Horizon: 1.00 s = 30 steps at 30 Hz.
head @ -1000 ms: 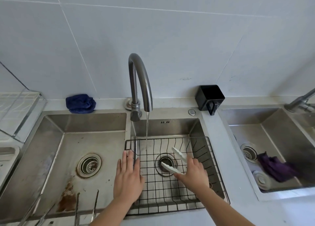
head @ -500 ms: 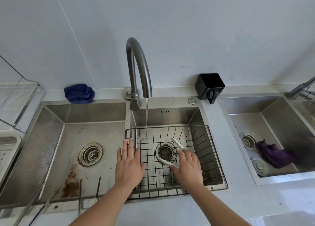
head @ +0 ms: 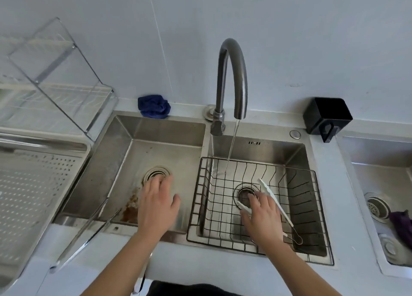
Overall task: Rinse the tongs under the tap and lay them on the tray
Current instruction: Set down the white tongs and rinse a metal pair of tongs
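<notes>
The left hand (head: 157, 203) has slid off the wire basket (head: 310, 197) to hover, fingers spread and empty, over the neighbouring basin; the right hand (head: 263, 217) stays closed on the white-tipped tongs (head: 275, 201) inside the basket, below and right of the tap (head: 233, 81) stream; rinsing not yet begun.

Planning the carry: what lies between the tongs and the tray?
In the head view, the wire basket's left wall, the left hand over the left basin, and metal tongs on its front rim.
</notes>
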Motion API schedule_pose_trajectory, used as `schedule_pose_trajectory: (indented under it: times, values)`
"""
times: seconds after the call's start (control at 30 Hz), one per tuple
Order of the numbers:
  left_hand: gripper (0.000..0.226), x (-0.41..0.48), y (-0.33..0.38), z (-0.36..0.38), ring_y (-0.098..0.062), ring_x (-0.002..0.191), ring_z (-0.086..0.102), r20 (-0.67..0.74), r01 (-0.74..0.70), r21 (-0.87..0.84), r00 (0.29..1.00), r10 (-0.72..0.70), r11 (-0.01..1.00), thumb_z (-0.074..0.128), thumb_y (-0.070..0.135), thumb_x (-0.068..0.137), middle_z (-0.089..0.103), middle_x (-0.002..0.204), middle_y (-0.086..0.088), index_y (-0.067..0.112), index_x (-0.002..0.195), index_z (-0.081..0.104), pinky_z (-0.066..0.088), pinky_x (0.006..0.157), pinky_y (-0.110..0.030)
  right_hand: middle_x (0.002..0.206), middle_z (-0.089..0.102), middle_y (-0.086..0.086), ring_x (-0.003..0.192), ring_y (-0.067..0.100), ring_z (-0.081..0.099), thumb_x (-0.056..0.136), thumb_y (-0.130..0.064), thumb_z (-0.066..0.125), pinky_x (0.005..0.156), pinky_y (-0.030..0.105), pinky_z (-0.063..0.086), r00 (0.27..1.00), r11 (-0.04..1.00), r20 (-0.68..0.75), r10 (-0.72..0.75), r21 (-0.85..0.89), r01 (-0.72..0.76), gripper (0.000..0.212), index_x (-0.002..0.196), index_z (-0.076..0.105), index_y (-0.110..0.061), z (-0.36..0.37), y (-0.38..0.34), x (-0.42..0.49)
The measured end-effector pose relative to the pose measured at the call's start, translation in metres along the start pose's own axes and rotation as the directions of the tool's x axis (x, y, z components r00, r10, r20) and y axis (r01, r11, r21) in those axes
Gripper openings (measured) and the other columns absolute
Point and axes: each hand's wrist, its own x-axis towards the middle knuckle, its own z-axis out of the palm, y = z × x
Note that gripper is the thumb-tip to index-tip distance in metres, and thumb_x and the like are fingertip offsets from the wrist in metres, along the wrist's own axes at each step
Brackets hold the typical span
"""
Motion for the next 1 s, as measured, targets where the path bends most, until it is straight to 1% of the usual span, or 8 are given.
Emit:
schedule_pose_trajectory:
  times: [0.1, 0.2, 0.27, 0.43, 0.67, 0.83, 0.93, 1.0]
  values:
    - [0.041, -0.016, -0.019, -0.007, -0.031, 0.093, 0.056, -0.035, 0.107, 0.009, 0.994, -0.107, 0.994, 0.076, 0.023, 0.08, 0.063, 0.106, -0.012, 0.009, 0.117, 0.065, 0.048, 0.079, -0.044, 0.142, 0.057, 0.004, 0.133, 0.029, 0.048, 0.093, -0.041, 0.067, 0.111, 0.045, 0.041, 0.998, 0.998, 0.042, -0.047, 0.045, 0.045, 0.051, 0.137, 0.061, -0.016, 0.007, -0.019, 0.001]
    - [0.043, -0.037, -0.033, -0.009, -0.03, 0.084, 0.053, -0.021, 0.2, 0.01, 0.98, -0.2, 0.98, 0.082, 0.034, 0.077, 0.059, 0.093, -0.011, 0.007, 0.106, 0.065, 0.048, 0.073, -0.043, 0.143, 0.057, 0.004, 0.134, 0.029, 0.048, 0.094, -0.042, 0.067, 0.113, 0.044, 0.041, 0.992, 0.994, 0.072, -0.104, 0.042, 0.101, 0.051, 0.137, 0.062, -0.016, 0.014, -0.025, 0.001]
    - [0.056, -0.048, -0.04, -0.008, -0.032, 0.085, 0.053, 0.031, 0.255, 0.037, 0.966, -0.256, 0.966, 0.084, 0.046, 0.072, 0.058, 0.093, -0.013, 0.005, 0.106, 0.064, 0.05, 0.074, -0.044, 0.144, 0.057, 0.003, 0.135, 0.027, 0.047, 0.095, -0.043, 0.065, 0.114, 0.043, 0.039, 0.991, 0.994, 0.074, -0.107, 0.043, 0.104, 0.051, 0.137, 0.061, -0.017, 0.017, -0.021, 0.002]
    - [0.093, -0.06, -0.044, 0.0, -0.032, 0.112, 0.054, 0.128, 0.33, 0.075, 0.933, -0.338, 0.941, 0.072, 0.072, 0.07, 0.063, 0.119, -0.013, 0.006, 0.133, 0.052, 0.046, 0.096, -0.041, 0.147, 0.054, 0.003, 0.137, 0.027, 0.044, 0.096, -0.043, 0.063, 0.116, 0.041, 0.036, 0.989, 0.993, 0.092, -0.115, 0.051, 0.111, 0.052, 0.141, 0.058, -0.017, 0.017, -0.018, 0.003]
    - [0.095, -0.063, -0.046, 0.006, -0.028, 0.115, 0.047, 0.162, 0.424, -0.048, 0.897, -0.412, 0.904, 0.079, 0.058, 0.071, 0.069, 0.12, -0.008, 0.008, 0.143, 0.043, 0.049, 0.091, -0.038, 0.148, 0.052, 0.004, 0.138, 0.026, 0.042, 0.097, -0.036, 0.063, 0.116, 0.039, 0.036, 0.986, 0.988, 0.089, -0.142, 0.067, 0.137, 0.051, 0.144, 0.056, -0.017, 0.017, -0.018, 0.002]
    - [0.084, -0.064, -0.046, 0.001, -0.023, 0.115, 0.046, 0.161, 0.482, -0.218, 0.876, -0.456, 0.849, 0.081, 0.041, 0.075, 0.068, 0.106, 0.0, 0.013, 0.146, 0.044, 0.051, 0.087, -0.04, 0.149, 0.05, 0.002, 0.14, 0.025, 0.04, 0.097, -0.036, 0.063, 0.118, 0.038, 0.035, 0.985, 0.988, 0.096, -0.141, 0.074, 0.134, 0.054, 0.147, 0.052, -0.018, 0.018, -0.019, 0.002]
    - [0.077, -0.06, -0.044, -0.009, -0.018, 0.103, 0.058, 0.143, 0.464, -0.307, 0.886, -0.442, 0.831, 0.08, 0.037, 0.077, 0.066, 0.107, 0.004, 0.02, 0.143, 0.045, 0.053, 0.082, -0.038, 0.148, 0.051, 0.002, 0.139, 0.025, 0.041, 0.096, -0.034, 0.064, 0.117, 0.038, 0.036, 0.985, 0.987, 0.095, -0.142, 0.093, 0.133, 0.054, 0.146, 0.053, -0.017, 0.019, -0.018, 0.002]
    - [0.07, -0.051, -0.039, -0.018, -0.012, 0.089, 0.064, 0.191, 0.465, -0.459, 0.884, -0.427, 0.757, 0.081, 0.034, 0.079, 0.065, 0.104, 0.009, 0.026, 0.139, 0.046, 0.051, 0.075, -0.03, 0.146, 0.053, 0.002, 0.137, 0.025, 0.042, 0.095, -0.032, 0.066, 0.116, 0.038, 0.038, 0.985, 0.985, 0.093, -0.145, 0.112, 0.134, 0.053, 0.144, 0.056, -0.016, 0.02, -0.018, 0.002]
